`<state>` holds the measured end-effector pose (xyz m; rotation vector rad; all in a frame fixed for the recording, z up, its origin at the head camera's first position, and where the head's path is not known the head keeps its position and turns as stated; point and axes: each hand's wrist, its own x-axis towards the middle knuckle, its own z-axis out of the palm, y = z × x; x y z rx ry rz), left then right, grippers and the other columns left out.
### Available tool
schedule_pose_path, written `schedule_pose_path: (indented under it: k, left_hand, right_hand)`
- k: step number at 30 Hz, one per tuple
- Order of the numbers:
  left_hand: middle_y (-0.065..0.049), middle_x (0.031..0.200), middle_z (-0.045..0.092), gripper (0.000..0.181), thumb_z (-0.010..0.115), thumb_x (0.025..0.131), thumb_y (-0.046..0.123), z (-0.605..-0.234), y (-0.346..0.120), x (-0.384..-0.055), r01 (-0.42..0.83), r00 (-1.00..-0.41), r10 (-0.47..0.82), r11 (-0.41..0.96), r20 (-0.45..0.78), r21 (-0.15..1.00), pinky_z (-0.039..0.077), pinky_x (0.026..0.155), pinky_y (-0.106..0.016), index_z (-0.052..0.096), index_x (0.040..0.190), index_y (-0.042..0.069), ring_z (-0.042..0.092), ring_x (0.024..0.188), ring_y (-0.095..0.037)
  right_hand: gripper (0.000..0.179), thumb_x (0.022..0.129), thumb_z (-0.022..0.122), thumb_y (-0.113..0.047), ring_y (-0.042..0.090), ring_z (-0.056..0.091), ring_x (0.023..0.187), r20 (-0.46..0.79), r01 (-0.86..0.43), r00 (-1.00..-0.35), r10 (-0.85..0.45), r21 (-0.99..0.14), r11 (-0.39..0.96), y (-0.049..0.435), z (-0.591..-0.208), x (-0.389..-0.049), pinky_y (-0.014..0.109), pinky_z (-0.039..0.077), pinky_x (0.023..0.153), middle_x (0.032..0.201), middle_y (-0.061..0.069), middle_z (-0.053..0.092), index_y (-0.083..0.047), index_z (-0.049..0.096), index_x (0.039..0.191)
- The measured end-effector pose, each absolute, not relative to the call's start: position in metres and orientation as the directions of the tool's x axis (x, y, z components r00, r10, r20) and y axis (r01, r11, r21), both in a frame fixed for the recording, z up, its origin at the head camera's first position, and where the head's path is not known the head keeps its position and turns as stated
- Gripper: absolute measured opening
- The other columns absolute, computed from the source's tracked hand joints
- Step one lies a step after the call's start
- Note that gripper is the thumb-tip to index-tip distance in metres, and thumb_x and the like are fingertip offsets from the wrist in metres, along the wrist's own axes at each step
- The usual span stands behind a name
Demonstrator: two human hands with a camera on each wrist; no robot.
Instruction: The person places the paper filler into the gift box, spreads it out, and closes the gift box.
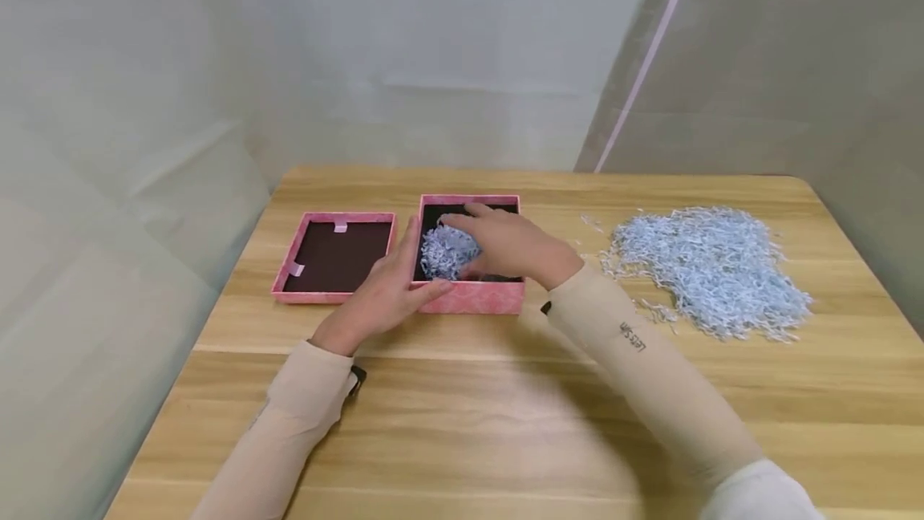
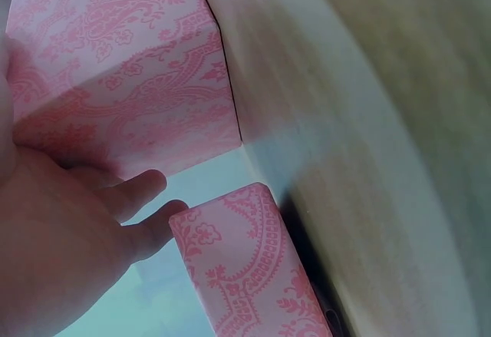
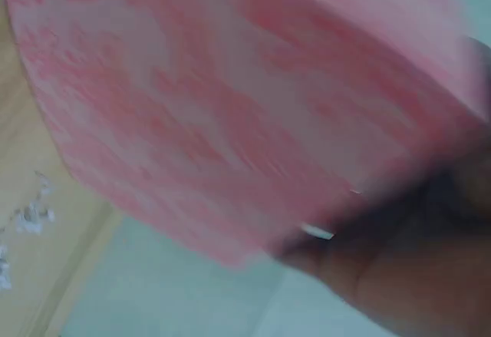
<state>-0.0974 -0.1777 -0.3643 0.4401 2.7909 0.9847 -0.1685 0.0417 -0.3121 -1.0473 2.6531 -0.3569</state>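
A pink patterned box [image 1: 472, 298] with a dark inside stands in the middle of the table. A clump of pale blue shredded paper [image 1: 446, 253] lies in its left part. My right hand [image 1: 508, 245] reaches into the box from the right, fingers spread and thumb apart, touching the paper's right side. My left hand [image 1: 382, 291] rests on the box's near left corner. Its thumb lies at the front rim and its straight fingers run along the left wall. In the right wrist view, the hand is blurred and its fingertips are hidden behind the box wall.
Left of the box lies the pink lid [image 1: 335, 297], dark inside facing up, with two light tabs. A large pile of blue shredded paper [image 1: 715, 267] spreads on the right side of the wooden table [image 1: 462, 424], with loose strands near it. Pale curtains hang behind.
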Motion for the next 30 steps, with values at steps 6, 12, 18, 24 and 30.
schedule_pose_path:
  k: [6,12,18,24,30]
  left_hand:
    - [-0.007,0.168,-0.007,0.111,0.059,0.092,0.066,-0.366,-0.187,-0.095,0.213,-0.956,0.293,0.754,-0.028,0.622,0.015,0.117,-0.06,-0.018,0.16,0.023,0.006,0.152,-0.035]
    - [-0.002,0.168,-0.01,0.11,0.059,0.092,0.066,-0.367,-0.194,-0.091,0.203,-0.958,0.285,0.758,-0.035,0.62,0.015,0.118,-0.059,-0.02,0.159,0.026,0.007,0.152,-0.034]
    - [-0.003,0.168,-0.008,0.108,0.059,0.094,0.063,-0.368,-0.196,-0.09,0.219,-0.956,0.294,0.749,-0.018,0.626,0.016,0.117,-0.058,-0.02,0.158,0.027,0.008,0.152,-0.033]
    - [-0.006,0.169,-0.007,0.109,0.059,0.094,0.063,-0.37,-0.197,-0.091,0.219,-0.955,0.297,0.752,-0.022,0.621,0.016,0.117,-0.06,-0.02,0.159,0.026,0.009,0.152,-0.037]
    - [-0.007,0.169,-0.004,0.109,0.063,0.094,0.059,-0.37,-0.195,-0.092,0.228,-0.957,0.291,0.741,0.005,0.632,0.018,0.115,-0.063,-0.017,0.16,0.028,0.012,0.151,-0.038]
  right_hand:
    - [0.066,0.097,0.069,-0.038,0.034,0.032,0.145,0.041,-0.569,-0.757,-0.652,-0.532,0.627,0.103,-0.291,-0.161,0.055,0.028,0.115,0.161,0.011,0.033,-0.022,0.042,0.156]
    - [0.072,0.099,0.064,-0.043,0.047,0.025,0.145,-0.013,-0.368,-0.895,-0.446,-0.543,0.755,0.187,-0.303,-0.17,0.067,0.023,0.112,0.164,0.018,0.021,-0.017,0.035,0.159]
    - [0.097,0.094,0.073,-0.043,0.058,-0.002,0.145,-0.167,-0.196,-0.93,-0.327,-0.527,0.827,0.253,-0.334,-0.182,0.079,0.011,0.105,0.164,0.023,-0.016,-0.026,0.008,0.165]
    - [0.116,0.086,0.079,-0.049,0.058,-0.018,0.141,-0.268,-0.129,-0.915,-0.302,-0.515,0.847,0.28,-0.359,-0.189,0.083,0.001,0.1,0.158,0.029,-0.028,-0.024,-0.004,0.164]
    - [0.107,0.09,0.073,-0.053,0.061,-0.02,0.139,-0.349,-0.137,-0.878,-0.328,-0.474,0.87,0.285,-0.369,-0.198,0.086,-0.003,0.095,0.158,0.035,-0.02,-0.016,0.006,0.164]
